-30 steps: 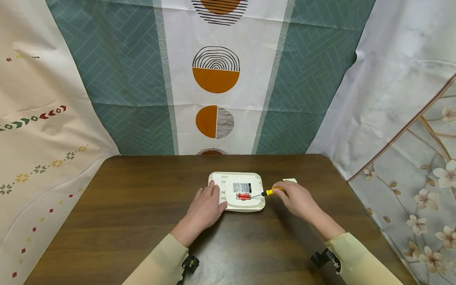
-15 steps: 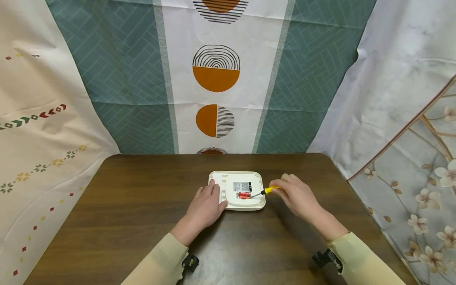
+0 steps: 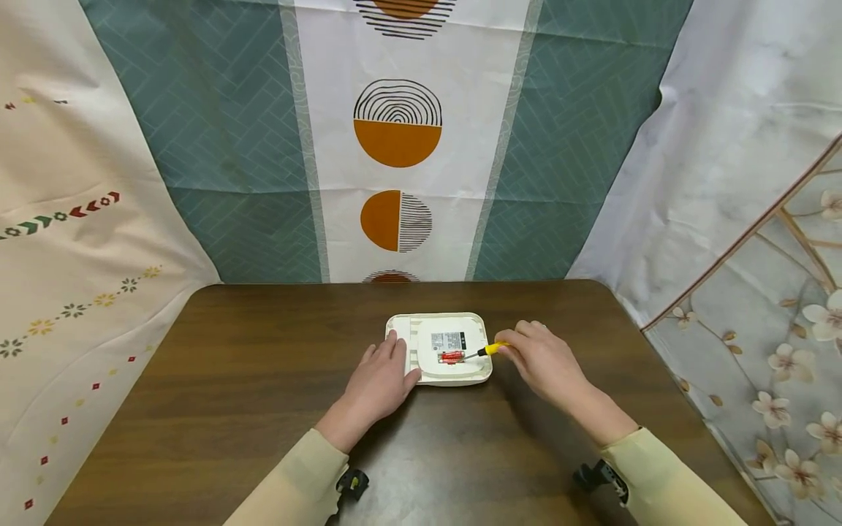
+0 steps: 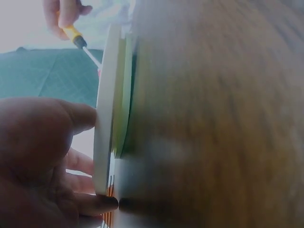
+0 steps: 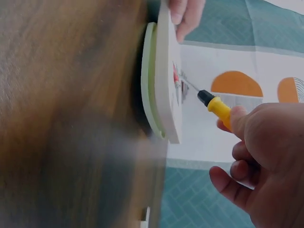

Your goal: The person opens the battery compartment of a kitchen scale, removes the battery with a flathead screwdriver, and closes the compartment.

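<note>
A white, rounded plastic device (image 3: 460, 378), perhaps a kitchen scale, lies on the table with a printed label (image 3: 448, 341) facing up. Red batteries (image 3: 451, 357) sit in a small recess below the label. My left hand (image 3: 378, 383) rests on the device's left end, fingers stretched over it and thumb at the near edge. From the right, my right hand (image 3: 546, 365) pinches the yellow and black handle of a screwdriver (image 3: 490, 349). Its slanting metal shaft reaches the right end of the batteries; exact tip contact is too small to tell.
The brown wooden table (image 3: 250, 380) extends around the device. Behind it hangs a patterned curtain (image 3: 397, 219), with more cloth on both sides. A small pale piece (image 5: 145, 214) shows at the lower edge of the right wrist view.
The screwdriver has shifted slightly left, its handle dipping lower relative to the device. My right hand's outer fingers have lifted, covering a pale piece seen earlier behind them. The left hand stays in place.
</note>
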{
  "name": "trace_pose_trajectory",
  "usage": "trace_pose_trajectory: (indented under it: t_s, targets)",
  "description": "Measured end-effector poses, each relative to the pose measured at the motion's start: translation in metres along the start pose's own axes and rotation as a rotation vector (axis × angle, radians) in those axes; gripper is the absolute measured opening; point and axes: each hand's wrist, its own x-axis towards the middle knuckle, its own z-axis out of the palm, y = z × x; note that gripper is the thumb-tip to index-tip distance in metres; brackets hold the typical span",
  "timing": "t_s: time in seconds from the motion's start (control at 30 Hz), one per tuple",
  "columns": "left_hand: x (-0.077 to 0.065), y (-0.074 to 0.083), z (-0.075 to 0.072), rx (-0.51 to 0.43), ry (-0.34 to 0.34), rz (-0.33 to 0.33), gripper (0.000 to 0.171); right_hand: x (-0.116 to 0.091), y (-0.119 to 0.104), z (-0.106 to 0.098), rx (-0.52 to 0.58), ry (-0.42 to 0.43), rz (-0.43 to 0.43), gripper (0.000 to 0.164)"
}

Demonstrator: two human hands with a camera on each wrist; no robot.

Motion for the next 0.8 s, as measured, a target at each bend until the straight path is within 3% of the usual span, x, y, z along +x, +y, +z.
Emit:
trace_pose_trajectory:
  t_s: [0.33, 0.8]
  targets:
    - [-0.002, -0.001, 0.001, -0.024, 0.007, -0.004, 0.072, -0.001, -0.001, -0.004, -0.065, -0.009, 0.002, 0.015]
    - [-0.001, 0.002, 0.001, -0.012, 0.027, -0.005, 0.072, 0.001, -0.011, -0.008, -0.142, 0.068, -0.074, 0.022]
